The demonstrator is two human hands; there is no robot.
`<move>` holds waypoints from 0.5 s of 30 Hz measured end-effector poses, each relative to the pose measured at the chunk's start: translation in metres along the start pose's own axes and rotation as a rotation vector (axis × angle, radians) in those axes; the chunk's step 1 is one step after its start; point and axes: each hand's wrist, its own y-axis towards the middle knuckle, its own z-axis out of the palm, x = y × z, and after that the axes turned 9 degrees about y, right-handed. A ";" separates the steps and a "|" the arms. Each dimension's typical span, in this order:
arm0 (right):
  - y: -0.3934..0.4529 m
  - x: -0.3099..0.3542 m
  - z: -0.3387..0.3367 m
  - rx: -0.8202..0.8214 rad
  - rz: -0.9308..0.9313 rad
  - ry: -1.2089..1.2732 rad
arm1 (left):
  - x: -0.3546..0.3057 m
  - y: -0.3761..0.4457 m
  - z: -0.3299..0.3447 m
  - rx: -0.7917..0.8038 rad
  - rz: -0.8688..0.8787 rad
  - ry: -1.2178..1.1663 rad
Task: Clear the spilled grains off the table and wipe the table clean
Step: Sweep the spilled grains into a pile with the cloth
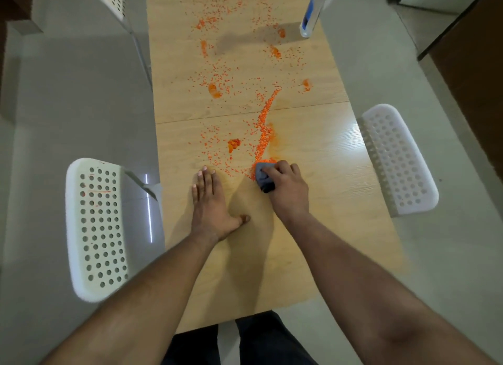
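Just one view here, a wide-angle cam worn on the head, looking forward and steeply down along a long wooden table. The near edge of the table sits low in the frame, right above the person's dark trousers, and the far end runs off the top edge. Both forearms come in from the bottom corners, so the left hand and right hand land close to the lens, about mid-frame. The lens bends things at the sides: white chairs on the left and right lean outward. No second view to compare overlap with.
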 end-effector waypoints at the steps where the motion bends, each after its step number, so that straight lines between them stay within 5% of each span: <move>1: 0.001 -0.001 -0.001 -0.001 -0.038 -0.002 | -0.005 0.000 0.000 -0.005 -0.011 -0.014; 7: -0.055 -0.029 -0.007 0.024 -0.265 -0.034 | -0.034 0.008 0.000 -0.015 -0.067 -0.066; 15: -0.028 -0.090 -0.027 0.050 -0.201 -0.047 | -0.050 0.023 -0.002 -0.052 -0.180 -0.118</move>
